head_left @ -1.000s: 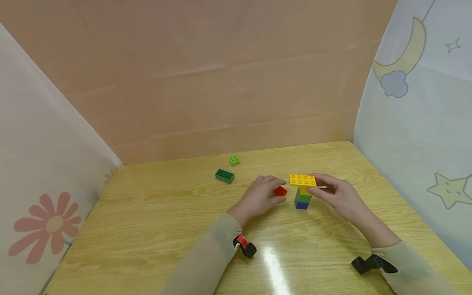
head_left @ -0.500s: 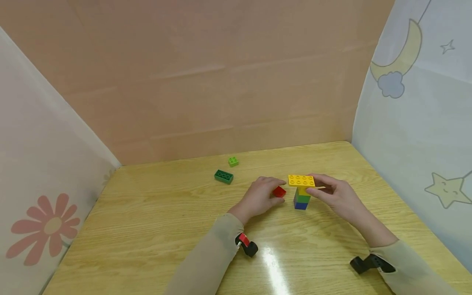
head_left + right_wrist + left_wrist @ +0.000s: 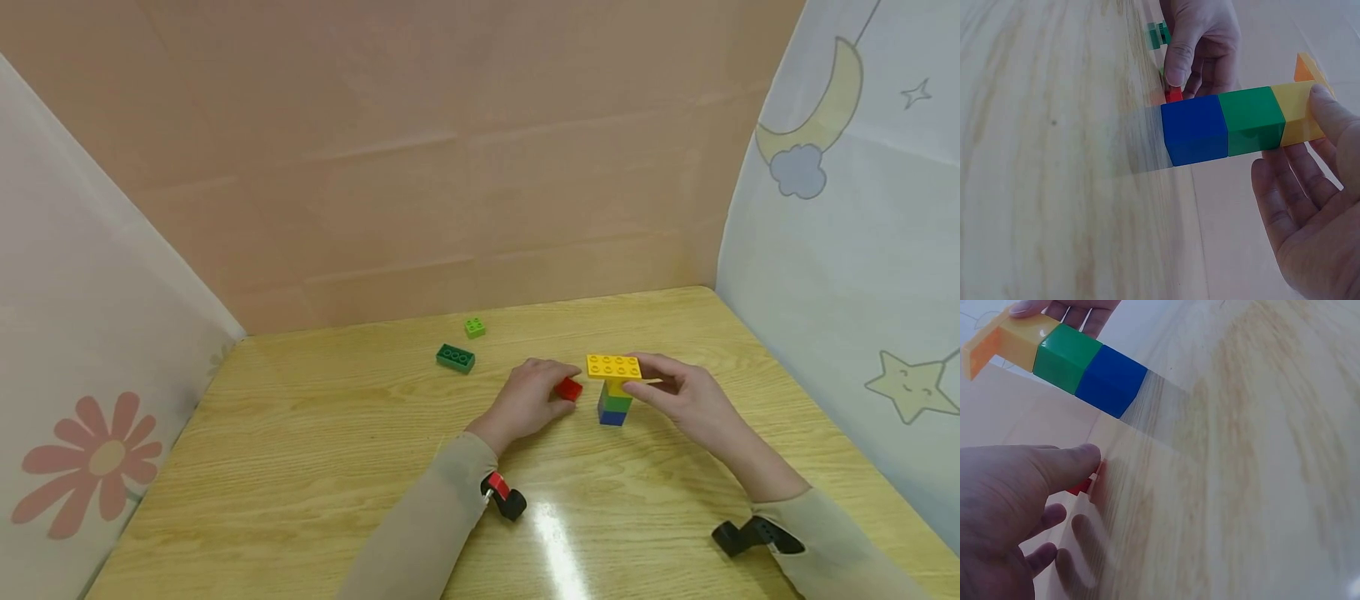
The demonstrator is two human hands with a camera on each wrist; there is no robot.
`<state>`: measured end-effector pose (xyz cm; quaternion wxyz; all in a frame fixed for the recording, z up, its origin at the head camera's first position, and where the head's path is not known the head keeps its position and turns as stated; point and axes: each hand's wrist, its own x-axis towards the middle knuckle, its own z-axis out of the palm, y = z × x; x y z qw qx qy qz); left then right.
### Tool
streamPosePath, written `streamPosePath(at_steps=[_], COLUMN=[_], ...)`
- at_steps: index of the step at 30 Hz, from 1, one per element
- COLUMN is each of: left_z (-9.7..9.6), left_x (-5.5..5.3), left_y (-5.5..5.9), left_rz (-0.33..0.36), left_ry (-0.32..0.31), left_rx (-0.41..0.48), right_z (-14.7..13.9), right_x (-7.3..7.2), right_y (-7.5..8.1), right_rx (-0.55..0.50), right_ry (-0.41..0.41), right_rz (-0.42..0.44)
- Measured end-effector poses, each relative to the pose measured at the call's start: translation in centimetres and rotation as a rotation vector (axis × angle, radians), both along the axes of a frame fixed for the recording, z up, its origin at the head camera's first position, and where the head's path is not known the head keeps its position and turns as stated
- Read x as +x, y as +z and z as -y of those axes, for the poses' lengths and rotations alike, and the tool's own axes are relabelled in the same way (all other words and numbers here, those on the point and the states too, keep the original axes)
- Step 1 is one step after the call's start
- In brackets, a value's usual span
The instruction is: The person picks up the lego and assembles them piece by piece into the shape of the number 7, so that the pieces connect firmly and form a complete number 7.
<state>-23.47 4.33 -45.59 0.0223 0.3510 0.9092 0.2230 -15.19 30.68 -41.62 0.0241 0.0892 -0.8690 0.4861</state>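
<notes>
A small tower of toy building bricks stands on the table, with a blue brick (image 3: 612, 418) at the bottom, a green brick (image 3: 1250, 122) above it and a yellow brick (image 3: 1297, 112) on that. A wide yellow studded brick (image 3: 613, 367) lies across the top and overhangs leftward. My right hand (image 3: 693, 408) pinches the tower near the yellow brick, thumb in front and fingers behind. Left of the tower, my left hand (image 3: 528, 397) holds a red brick (image 3: 569, 389) between thumb and fingers, low at the table. Most of the red brick is hidden in the left wrist view.
Farther back on the wooden table (image 3: 315, 467) lie a dark green brick (image 3: 455, 358) and a light green brick (image 3: 475, 327). Cloth walls enclose the back and both sides. Black wrist cameras sit on both sleeves.
My left thumb has drawn slightly closer to the red brick. The right hand and the tower stay in place; the head view shifts only slightly.
</notes>
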Motion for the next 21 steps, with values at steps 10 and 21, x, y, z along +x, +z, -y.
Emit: streamPosePath(at_steps=[10,21], left_z=[-0.16,-0.5], left_x=[-0.01,-0.19], left_y=[0.08,-0.45], left_rz=[-0.032,-0.062], left_ry=[0.011,0.029], left_rx=[-0.021,-0.073], right_z=[-0.07,-0.07], right_x=[-0.17,-0.13], right_y=[-0.2,-0.17], right_rx=[-0.012,0.001], right_ry=[0.01,0.003], right_rz=[-0.004,-0.002])
